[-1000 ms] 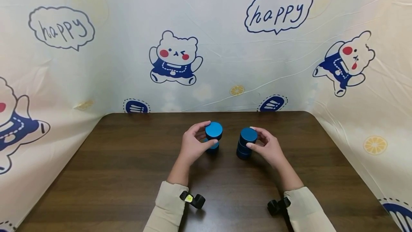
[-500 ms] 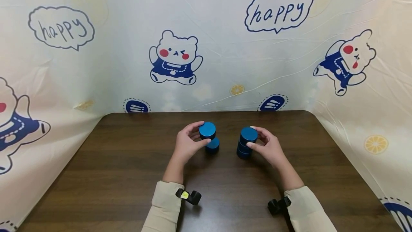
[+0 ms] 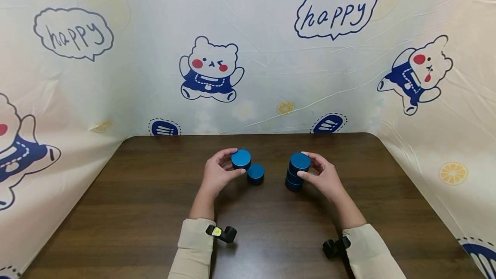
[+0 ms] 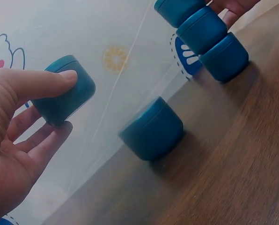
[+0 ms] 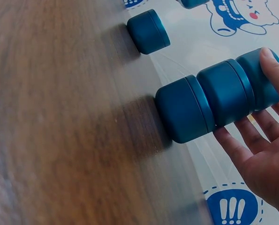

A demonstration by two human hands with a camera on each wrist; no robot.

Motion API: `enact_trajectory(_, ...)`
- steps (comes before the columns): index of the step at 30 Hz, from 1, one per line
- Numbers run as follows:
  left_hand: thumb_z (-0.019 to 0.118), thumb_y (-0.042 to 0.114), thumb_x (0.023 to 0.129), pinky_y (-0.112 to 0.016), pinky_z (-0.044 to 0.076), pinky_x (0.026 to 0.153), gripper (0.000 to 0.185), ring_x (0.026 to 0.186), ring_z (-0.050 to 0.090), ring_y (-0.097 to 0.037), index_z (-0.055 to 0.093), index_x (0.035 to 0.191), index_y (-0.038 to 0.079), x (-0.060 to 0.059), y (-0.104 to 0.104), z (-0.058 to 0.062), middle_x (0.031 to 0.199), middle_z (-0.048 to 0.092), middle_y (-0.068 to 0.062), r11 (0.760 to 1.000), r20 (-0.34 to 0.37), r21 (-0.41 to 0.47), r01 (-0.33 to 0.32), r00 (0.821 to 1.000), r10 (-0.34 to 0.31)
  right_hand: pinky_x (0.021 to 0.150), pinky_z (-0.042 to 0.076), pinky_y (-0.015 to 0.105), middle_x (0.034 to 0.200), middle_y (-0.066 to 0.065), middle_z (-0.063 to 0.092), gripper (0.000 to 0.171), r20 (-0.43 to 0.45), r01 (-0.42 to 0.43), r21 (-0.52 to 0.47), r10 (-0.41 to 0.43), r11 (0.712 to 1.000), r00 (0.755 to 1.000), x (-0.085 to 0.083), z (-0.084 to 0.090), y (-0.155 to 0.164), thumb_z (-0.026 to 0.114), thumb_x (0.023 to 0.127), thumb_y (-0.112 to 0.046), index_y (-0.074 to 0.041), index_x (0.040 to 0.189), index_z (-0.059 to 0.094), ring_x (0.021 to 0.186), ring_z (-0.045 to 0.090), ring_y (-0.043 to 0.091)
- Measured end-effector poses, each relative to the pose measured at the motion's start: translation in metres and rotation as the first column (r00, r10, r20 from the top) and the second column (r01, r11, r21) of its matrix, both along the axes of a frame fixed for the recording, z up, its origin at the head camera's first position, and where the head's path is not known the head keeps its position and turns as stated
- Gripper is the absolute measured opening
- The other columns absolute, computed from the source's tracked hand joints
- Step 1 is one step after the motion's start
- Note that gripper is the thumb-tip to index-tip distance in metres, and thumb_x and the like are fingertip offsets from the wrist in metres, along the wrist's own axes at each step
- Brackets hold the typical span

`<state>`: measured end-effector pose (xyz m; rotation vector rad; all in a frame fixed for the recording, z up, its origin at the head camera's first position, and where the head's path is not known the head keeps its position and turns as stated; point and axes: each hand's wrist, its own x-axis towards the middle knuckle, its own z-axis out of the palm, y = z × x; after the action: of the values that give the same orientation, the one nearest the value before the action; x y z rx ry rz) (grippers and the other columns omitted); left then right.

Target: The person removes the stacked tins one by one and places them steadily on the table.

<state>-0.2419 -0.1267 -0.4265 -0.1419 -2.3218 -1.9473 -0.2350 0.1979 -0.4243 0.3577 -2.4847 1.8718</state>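
Note:
Between thumb and fingers, my left hand (image 3: pixel 215 176) holds a small round blue lidded jar (image 4: pixel 81 91) up off the table. Just to its right, a matching jar (image 3: pixel 255 175) stands alone on the wood, partly overlapped by the held one in the left wrist view. Further right, three more such jars form an upright stack, its bottom jar (image 5: pixel 181 110) on the table and its middle jar (image 5: pixel 226 91) directly above. My right hand (image 3: pixel 324 181) grips the top jar (image 3: pixel 300 161) from the right side, thumb in front, with other fingers reaching down behind the stack.
The brown wooden table (image 3: pixel 135 218) has a straight far edge. Behind it and at both sides hangs a pale cloth (image 3: pixel 267 63) printed with bears and lettering. A small black camera (image 3: pixel 227 234) sits at each wrist over a cream sleeve (image 3: pixel 195 244).
My left hand has moved left with its jar, from over the lone jar to beside it, uncovering that jar's top. My right hand and the stack have stayed in place.

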Motion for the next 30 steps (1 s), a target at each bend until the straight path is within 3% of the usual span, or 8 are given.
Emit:
enact_trajectory(4,0.085,0.005,0.073,-0.040,0.048,0.098,0.057,0.120,0.056,-0.029,0.063,0.126,0.013,-0.002,-0.004,-0.005,0.131,0.058,-0.011,1.000,-0.005,-0.009,-0.011,1.000,0.011,0.109,0.031,0.058,0.135,0.024,0.052,0.057,0.001,0.002,0.019,-0.002,1.000,1.000,0.009,0.014,-0.004,0.074,0.088,-0.012,-0.001,0.138,0.049,0.125,0.048,0.039)
enact_trajectory(8,0.085,0.003,0.073,-0.040,0.049,0.097,0.058,0.121,0.056,-0.029,0.063,0.126,0.014,-0.003,-0.007,-0.009,0.132,0.057,-0.010,1.000,0.001,-0.017,-0.024,1.000,0.024,0.109,0.031,0.058,0.136,0.024,0.052,0.056,0.004,0.001,0.025,-0.001,1.000,1.000,0.010,0.016,-0.005,0.073,0.088,-0.012,-0.001,0.138,0.049,0.125,0.048,0.039)
enact_trajectory(17,0.084,0.000,0.074,-0.039,0.048,0.098,0.058,0.123,0.054,-0.029,0.062,0.126,0.015,-0.006,-0.017,-0.020,0.133,0.056,-0.010,0.999,0.047,-0.028,-0.039,0.998,0.040,0.109,0.032,0.055,0.137,0.016,0.053,0.060,-0.004,0.003,0.007,-0.003,1.000,1.000,-0.008,-0.014,0.004,0.076,0.087,-0.020,-0.010,0.140,0.050,0.126,0.049,0.033)
enact_trajectory(30,0.085,0.001,0.072,-0.041,0.048,0.098,0.059,0.120,0.055,-0.028,0.062,0.124,0.014,-0.011,-0.021,-0.033,0.130,0.058,-0.010,0.995,0.115,-0.063,-0.075,0.990,0.082,0.109,0.033,0.055,0.136,0.016,0.054,0.059,-0.040,0.003,-0.001,-0.003,1.000,0.999,-0.009,-0.017,0.004,0.077,0.086,-0.022,-0.010,0.138,0.051,0.125,0.050,0.033)
